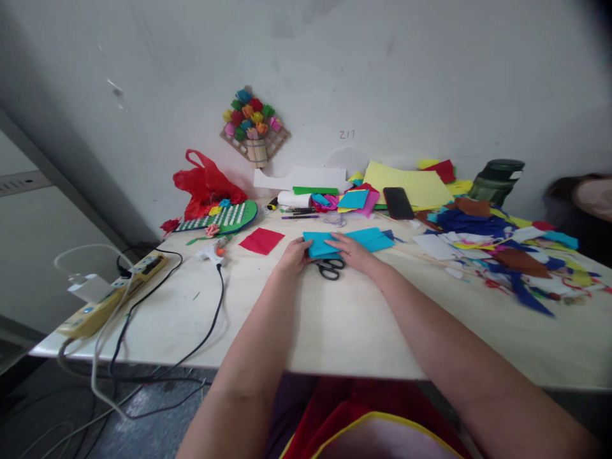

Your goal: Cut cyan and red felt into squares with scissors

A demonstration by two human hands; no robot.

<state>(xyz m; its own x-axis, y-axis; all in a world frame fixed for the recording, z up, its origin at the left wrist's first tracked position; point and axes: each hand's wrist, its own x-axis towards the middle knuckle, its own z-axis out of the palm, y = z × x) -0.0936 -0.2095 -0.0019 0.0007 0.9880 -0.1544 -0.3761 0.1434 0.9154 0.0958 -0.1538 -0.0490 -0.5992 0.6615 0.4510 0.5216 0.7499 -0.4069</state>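
Observation:
A folded strip of blue paper (370, 238) lies across the middle of the table. My left hand (297, 252) grips its left end, with the fingers closed round the edge. My right hand (351, 250) rests on top of the paper with its fingers spread, pressing it flat. Black-handled scissors (331, 269) lie just below the paper, between my hands, their blades hidden. A red paper square (262, 241) lies to the left of my left hand.
A glue gun (213, 254) and its cord lie left, near a power strip (90, 312). Paper scraps (521, 261) cover the right side. Behind are a phone (398, 203), a green bottle (495, 182) and a red bag (205, 185).

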